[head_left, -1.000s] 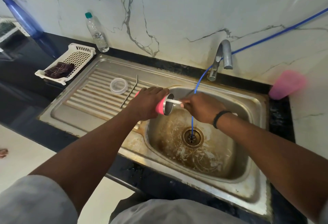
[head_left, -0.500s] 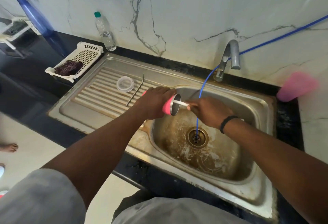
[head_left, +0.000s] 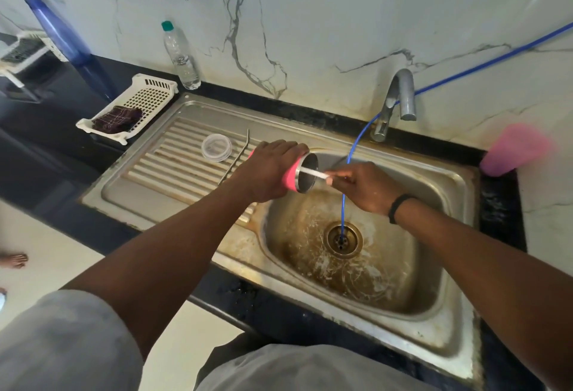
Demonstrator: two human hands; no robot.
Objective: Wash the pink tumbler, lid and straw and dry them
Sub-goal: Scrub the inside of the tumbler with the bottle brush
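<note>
My left hand (head_left: pixel 268 170) grips the pink tumbler (head_left: pixel 299 175), which lies on its side over the sink basin (head_left: pixel 428 291) with its steel mouth facing right. My right hand (head_left: pixel 364 186) pinches a thin white stick-like tool (head_left: pixel 313 172) whose far end reaches into the tumbler's mouth. What is on that end is hidden inside. The clear round lid (head_left: pixel 216 147) and the metal straw (head_left: pixel 237 158) lie on the ribbed drainboard, left of my left hand.
A tap (head_left: pixel 400 99) stands behind the basin, and a blue hose (head_left: pixel 345 192) runs from the wall down into the drain (head_left: pixel 342 238). A pink cup (head_left: pixel 513 150) sits at the right. A white basket (head_left: pixel 148 102) with a dark cloth (head_left: pixel 116 117), a water bottle (head_left: pixel 181 55) and a blue bottle (head_left: pixel 59 31) stand at the left.
My right hand has drawn back a little to the right, pulling more of the white stick out of the tumbler. The left hand keeps its hold on the tumbler.
</note>
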